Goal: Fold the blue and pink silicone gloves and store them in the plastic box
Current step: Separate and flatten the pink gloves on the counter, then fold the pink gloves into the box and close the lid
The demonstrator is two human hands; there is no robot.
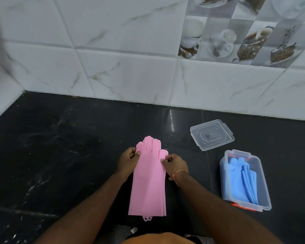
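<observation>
Your left hand (129, 160) and right hand (174, 164) each pinch a side of the stacked pink gloves (148, 182) on the bench (60, 155), squaring them for folding.

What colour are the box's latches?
Orange-red latches on the clear box; head view.

— Where are you working?
— You're at a home kitchen counter: a polished black stone countertop (63, 138) meets a wall of white marble-look tiles (113, 41).
— What marks it as a kitchen?
— The decorative tiles (236, 36) at your upper right, printed with coffee cups and desserts, and the clear plastic box (264, 194) with its lid (212, 134) lying beside it.
</observation>
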